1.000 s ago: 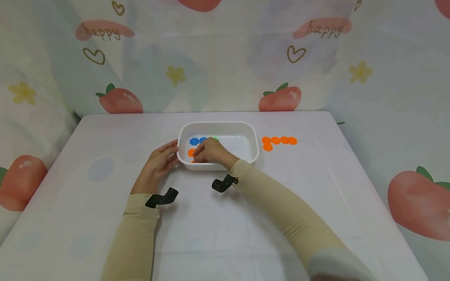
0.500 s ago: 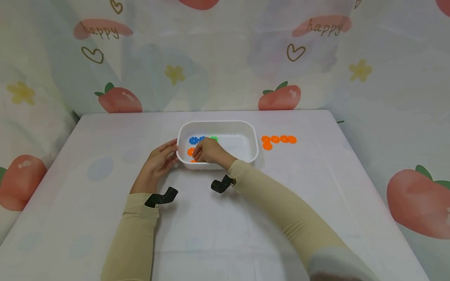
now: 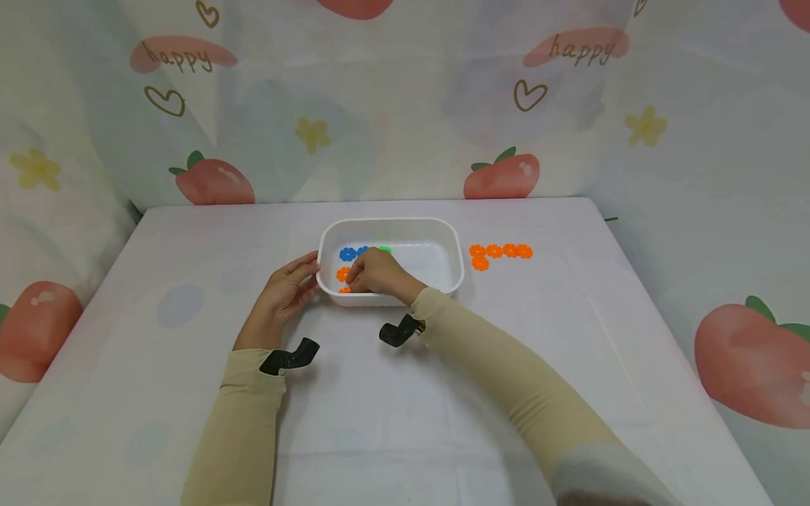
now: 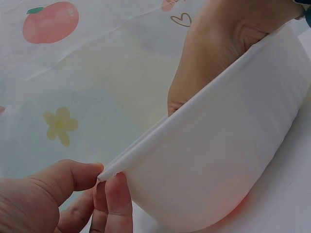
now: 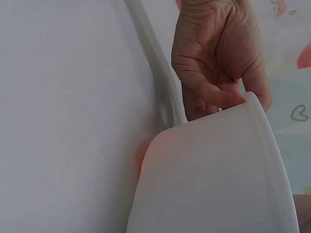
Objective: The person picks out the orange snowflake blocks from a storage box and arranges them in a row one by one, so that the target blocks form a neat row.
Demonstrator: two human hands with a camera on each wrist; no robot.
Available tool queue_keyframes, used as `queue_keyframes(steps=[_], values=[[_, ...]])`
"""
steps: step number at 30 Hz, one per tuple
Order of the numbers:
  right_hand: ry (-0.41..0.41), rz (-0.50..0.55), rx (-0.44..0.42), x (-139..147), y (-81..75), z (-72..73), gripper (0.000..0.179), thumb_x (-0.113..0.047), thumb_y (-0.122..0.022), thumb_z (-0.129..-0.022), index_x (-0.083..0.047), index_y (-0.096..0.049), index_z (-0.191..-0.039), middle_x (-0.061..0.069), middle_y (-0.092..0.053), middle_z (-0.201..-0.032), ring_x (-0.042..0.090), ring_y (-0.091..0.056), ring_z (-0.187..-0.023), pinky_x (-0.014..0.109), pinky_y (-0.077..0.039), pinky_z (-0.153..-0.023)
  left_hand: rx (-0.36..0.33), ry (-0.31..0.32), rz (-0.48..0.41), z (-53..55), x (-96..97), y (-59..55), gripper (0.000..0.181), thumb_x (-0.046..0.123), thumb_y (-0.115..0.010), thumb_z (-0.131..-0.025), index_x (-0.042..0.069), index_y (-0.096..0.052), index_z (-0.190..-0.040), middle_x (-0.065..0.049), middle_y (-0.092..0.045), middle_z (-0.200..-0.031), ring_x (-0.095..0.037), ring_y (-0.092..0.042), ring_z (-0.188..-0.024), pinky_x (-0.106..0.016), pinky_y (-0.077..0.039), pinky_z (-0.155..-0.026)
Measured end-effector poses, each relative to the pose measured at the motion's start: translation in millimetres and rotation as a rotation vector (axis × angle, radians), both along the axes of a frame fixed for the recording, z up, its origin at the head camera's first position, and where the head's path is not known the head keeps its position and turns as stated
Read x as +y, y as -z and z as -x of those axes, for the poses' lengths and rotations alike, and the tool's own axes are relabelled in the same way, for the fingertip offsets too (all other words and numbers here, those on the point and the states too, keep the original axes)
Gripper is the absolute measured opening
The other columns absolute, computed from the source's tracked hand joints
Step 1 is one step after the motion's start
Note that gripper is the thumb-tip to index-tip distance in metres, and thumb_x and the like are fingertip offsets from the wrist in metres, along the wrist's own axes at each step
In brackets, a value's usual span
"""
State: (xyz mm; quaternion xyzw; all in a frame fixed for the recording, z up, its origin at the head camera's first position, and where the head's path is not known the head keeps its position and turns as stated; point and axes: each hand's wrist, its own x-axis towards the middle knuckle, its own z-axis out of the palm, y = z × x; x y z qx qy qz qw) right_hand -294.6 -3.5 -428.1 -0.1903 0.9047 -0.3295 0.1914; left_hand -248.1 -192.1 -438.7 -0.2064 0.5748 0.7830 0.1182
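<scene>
Orange discs [image 3: 343,274] in tub [image 3: 436,263], toward its left end, just left of right hand [image 3: 380,273]; right hand nearer than left hand [image 3: 287,292]. Tub's long axis runs left-right. Left hand pinches tub's left rim. Right hand reaches over tub's near side, fingers down inside; tips hidden, can't tell if gripping anything. Blue discs [image 3: 347,254] farther back in tub; orange row [image 3: 494,251] outside, right of tub. Vs half a second ago: hands, discs practically unchanged.
</scene>
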Motion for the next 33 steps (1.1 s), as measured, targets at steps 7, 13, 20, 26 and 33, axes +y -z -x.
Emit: queue_keyframes(steps=[7,13,20,26,33], values=[[0.014,0.048,-0.055,2.9,-0.4,0.5,0.013,-0.013,-0.079,-0.083,-0.007,-0.077,-0.094,0.003,-0.073,-0.087,0.014,-0.056,-0.086,0.016,-0.043,-0.068,0.008,0.002,-0.002,-0.8,-0.4,-0.5,0.050,0.014,-0.065,-0.096,0.013,-0.052,-0.144,0.002,-0.059,-0.113,-0.011,-0.060,-0.089,-0.016,-0.057,-0.067],[0.005,0.066,-0.075,3.8,0.6,1.8,0.013,-0.012,-0.078,-0.083,-0.006,-0.077,-0.094,0.003,-0.073,-0.088,0.011,-0.055,-0.084,0.015,-0.042,-0.067,0.009,0.004,0.001,-0.5,-0.8,0.1,0.050,0.015,-0.066,-0.095,0.013,-0.053,-0.143,0.001,-0.059,-0.112,-0.012,-0.059,-0.089,-0.016,-0.057,-0.067],[-0.013,0.084,-0.118,4.6,0.5,1.8,0.013,-0.008,-0.076,-0.084,-0.004,-0.076,-0.097,0.007,-0.074,-0.089,0.011,-0.058,-0.079,0.015,-0.044,-0.065,0.011,0.002,0.004,0.3,-0.8,1.1,0.049,0.015,-0.065,-0.095,0.013,-0.053,-0.142,0.001,-0.058,-0.114,-0.014,-0.058,-0.093,-0.016,-0.057,-0.069],[-0.036,0.052,-0.110,4.1,1.7,3.8,0.018,-0.011,-0.077,-0.085,-0.008,-0.078,-0.102,0.005,-0.075,-0.096,0.012,-0.061,-0.092,0.016,-0.047,-0.074,0.009,-0.011,-0.014,0.6,-0.4,1.2,0.048,0.013,-0.066,-0.094,0.015,-0.055,-0.141,0.001,-0.059,-0.116,-0.015,-0.060,-0.095,-0.018,-0.058,-0.069],[-0.035,0.045,-0.117,4.5,0.2,3.3,0.018,-0.015,-0.077,-0.085,-0.010,-0.079,-0.102,0.003,-0.075,-0.101,0.015,-0.058,-0.099,0.019,-0.047,-0.081,0.013,-0.010,-0.012,0.4,-0.2,0.9,0.047,0.014,-0.066,-0.095,0.014,-0.055,-0.140,-0.001,-0.059,-0.119,-0.015,-0.061,-0.094,-0.018,-0.058,-0.068]])
